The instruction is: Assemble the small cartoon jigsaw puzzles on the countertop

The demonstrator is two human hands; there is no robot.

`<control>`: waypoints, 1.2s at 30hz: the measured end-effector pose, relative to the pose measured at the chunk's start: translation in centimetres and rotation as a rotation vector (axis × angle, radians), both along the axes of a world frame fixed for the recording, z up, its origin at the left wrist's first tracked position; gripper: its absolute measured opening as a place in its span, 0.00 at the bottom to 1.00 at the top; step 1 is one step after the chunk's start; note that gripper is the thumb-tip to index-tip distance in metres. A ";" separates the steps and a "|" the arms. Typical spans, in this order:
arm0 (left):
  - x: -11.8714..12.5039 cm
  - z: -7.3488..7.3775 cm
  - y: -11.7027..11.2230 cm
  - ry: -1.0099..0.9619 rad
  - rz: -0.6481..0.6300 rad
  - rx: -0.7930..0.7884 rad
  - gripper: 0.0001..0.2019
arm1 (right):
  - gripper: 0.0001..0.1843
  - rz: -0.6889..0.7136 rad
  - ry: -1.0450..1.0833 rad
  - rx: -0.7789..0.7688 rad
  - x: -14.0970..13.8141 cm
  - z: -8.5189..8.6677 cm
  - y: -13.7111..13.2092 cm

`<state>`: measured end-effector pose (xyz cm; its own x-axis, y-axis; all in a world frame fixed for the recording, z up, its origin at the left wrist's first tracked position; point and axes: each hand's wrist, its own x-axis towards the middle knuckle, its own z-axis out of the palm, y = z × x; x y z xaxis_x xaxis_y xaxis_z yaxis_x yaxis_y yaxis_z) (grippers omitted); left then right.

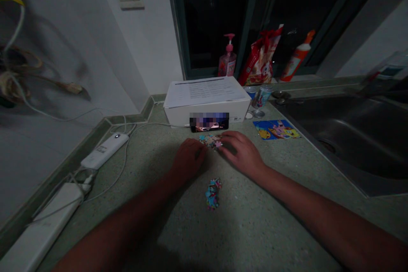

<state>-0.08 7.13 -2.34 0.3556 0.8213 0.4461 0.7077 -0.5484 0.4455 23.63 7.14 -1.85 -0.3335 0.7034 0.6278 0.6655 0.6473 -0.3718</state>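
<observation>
A small heap of loose jigsaw puzzle pieces (pixel 211 140) lies on the counter between my hands. My left hand (pixel 189 157) is at its left edge, fingers curled together; what they hold, if anything, is hidden. On the other side, my right hand (pixel 245 152) has its thumb and fingers apart, the fingertips at the right edge of the heap. Closer to me, a second cluster of mostly blue puzzle pieces (pixel 212 194) sits on the counter, apart from both hands.
Behind the heap, a lit phone (pixel 210 125) leans on a white box (pixel 207 104). A colourful cartoon picture card (pixel 276 129) lies right of it, near the steel sink (pixel 357 131). A can (pixel 262 97) stands beside the box. Cables, a power bank (pixel 104 151) and a power strip (pixel 44 225) line the left.
</observation>
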 end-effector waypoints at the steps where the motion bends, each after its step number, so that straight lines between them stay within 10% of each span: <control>1: 0.0 0.0 0.0 0.001 -0.003 0.000 0.10 | 0.10 -0.024 -0.010 -0.021 0.4 0.1 0.2; 17: -0.1 0.0 0.1 0.016 0.005 -0.014 0.09 | 0.09 -0.293 -0.251 -0.284 4.8 0.8 2.3; 36: 0.0 0.1 0.0 0.030 0.017 -0.020 0.08 | 0.10 -0.161 -0.222 -0.212 2.6 1.1 1.3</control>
